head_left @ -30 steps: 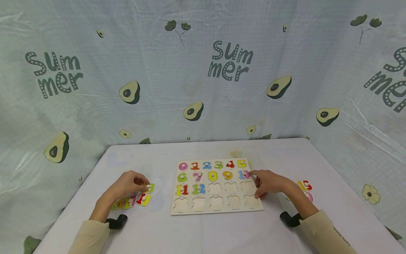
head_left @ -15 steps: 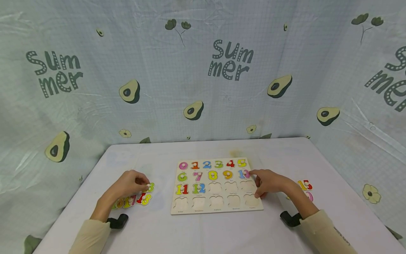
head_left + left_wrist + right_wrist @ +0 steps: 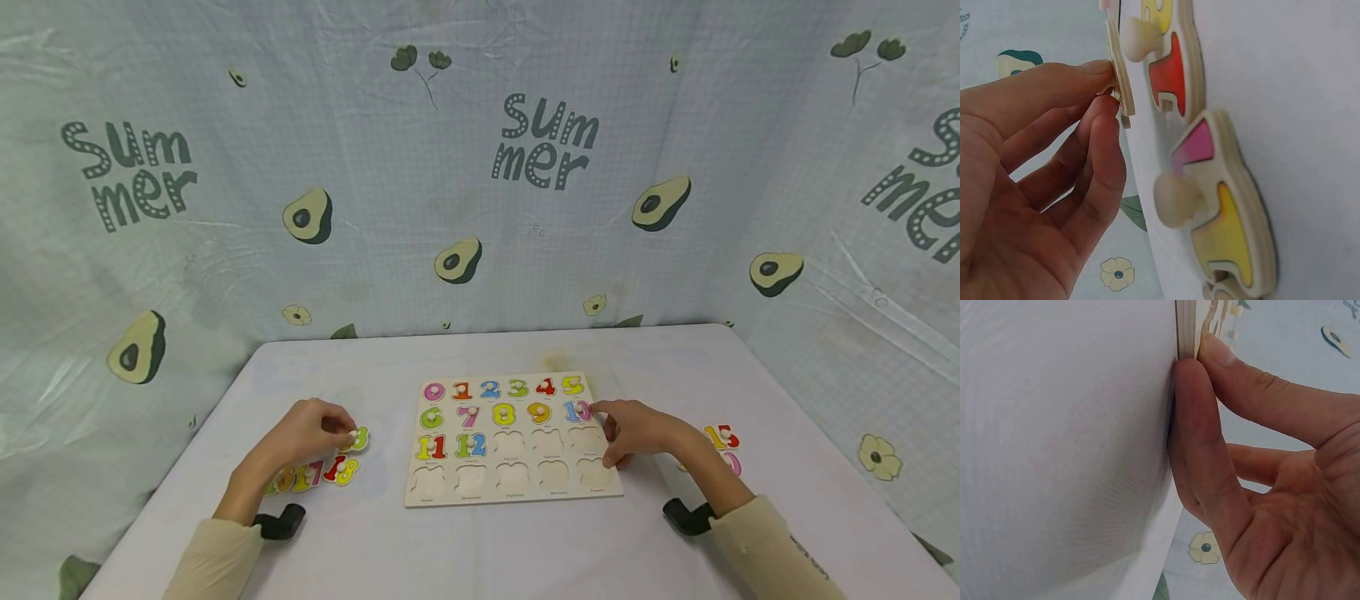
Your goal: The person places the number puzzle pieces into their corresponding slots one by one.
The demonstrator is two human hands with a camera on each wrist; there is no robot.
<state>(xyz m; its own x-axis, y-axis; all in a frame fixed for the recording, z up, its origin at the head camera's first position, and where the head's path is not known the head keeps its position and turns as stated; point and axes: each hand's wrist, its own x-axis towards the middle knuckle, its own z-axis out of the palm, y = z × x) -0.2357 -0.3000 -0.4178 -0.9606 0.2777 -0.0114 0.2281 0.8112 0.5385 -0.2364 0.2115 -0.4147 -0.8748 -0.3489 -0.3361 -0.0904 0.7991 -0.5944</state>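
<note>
My left hand (image 3: pixel 309 435) pinches a wooden number puzzle piece (image 3: pixel 362 439) between thumb and fingers; a green 3 shows, its other part hidden by the fingertips. In the left wrist view the held piece (image 3: pixel 1121 72) appears edge-on, tilted up from the pieces around it. Close below lie an 18 piece (image 3: pixel 341 471) and a 17 piece (image 3: pixel 307 476). At the right edge of the wooden number puzzle board (image 3: pixel 487 493), my right hand (image 3: pixel 637 432) holds the rim, index finger beside the 10 and thumb near the lower corner.
Pieces 0 to 12 sit in the board's upper slots; the lower slots (image 3: pixel 513 477) are bare. A 15 piece (image 3: pixel 722 437) and a partly hidden pink-edged piece (image 3: pixel 732 463) lie beyond the right forearm. A white cloth covers the table (image 3: pixel 525 550).
The left hand has raised the piece with the 3 slightly and shifted it a little to the right. The right hand and the board stay in place.
</note>
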